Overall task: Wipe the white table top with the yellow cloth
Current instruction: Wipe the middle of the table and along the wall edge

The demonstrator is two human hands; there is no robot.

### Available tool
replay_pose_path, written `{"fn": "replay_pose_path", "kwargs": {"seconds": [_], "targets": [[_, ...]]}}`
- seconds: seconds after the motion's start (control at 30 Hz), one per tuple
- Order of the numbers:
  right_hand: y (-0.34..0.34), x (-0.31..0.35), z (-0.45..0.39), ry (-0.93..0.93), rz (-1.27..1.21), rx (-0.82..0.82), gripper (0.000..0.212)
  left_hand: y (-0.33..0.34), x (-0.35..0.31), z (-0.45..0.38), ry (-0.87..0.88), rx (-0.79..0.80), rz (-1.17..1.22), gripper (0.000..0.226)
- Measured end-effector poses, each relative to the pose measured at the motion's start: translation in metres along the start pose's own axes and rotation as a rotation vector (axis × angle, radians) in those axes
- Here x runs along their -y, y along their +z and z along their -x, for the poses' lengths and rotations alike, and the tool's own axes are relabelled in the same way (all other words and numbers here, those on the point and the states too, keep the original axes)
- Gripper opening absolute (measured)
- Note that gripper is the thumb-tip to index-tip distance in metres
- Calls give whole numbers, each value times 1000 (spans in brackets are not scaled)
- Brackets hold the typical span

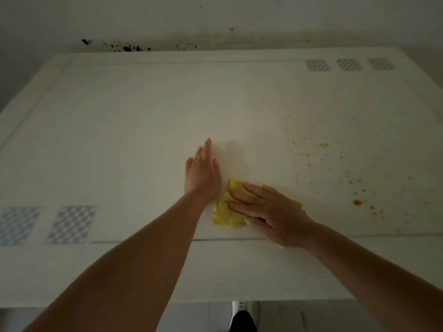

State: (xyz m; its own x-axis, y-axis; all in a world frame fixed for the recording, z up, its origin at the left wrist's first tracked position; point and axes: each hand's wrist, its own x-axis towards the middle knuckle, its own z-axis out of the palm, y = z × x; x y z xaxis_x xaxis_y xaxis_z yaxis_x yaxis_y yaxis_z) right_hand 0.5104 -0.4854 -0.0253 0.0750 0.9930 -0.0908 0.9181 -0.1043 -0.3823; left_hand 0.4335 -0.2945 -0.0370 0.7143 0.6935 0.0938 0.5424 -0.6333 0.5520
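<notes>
The white table top [134, 130] fills most of the view. A crumpled yellow cloth [226, 212] lies near the front middle of it. My right hand [268, 212] presses flat on the cloth with fingers spread, covering its right half. My left hand [202, 173] rests flat on the bare table just left of and beyond the cloth, fingers together, holding nothing. Orange-brown spots and crumbs [357, 202] are scattered over the right part of the table.
Blue checked patches [72, 224] are printed at the table's front left and grey striped ones [348, 64] at the back right. A stained wall with dark marks [129, 47] stands right behind the table. The front edge [311, 299] runs below my forearms.
</notes>
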Motion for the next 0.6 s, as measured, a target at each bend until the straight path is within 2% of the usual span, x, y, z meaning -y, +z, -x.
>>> {"fn": "replay_pose_path", "kwargs": {"seconds": [0.37, 0.6], "targets": [[13, 36, 48, -65, -1, -33, 41, 5, 2, 0, 21, -38, -83, 54], [11, 12, 77, -63, -4, -47, 40, 5, 2, -1, 29, -34, -121, 55]]}}
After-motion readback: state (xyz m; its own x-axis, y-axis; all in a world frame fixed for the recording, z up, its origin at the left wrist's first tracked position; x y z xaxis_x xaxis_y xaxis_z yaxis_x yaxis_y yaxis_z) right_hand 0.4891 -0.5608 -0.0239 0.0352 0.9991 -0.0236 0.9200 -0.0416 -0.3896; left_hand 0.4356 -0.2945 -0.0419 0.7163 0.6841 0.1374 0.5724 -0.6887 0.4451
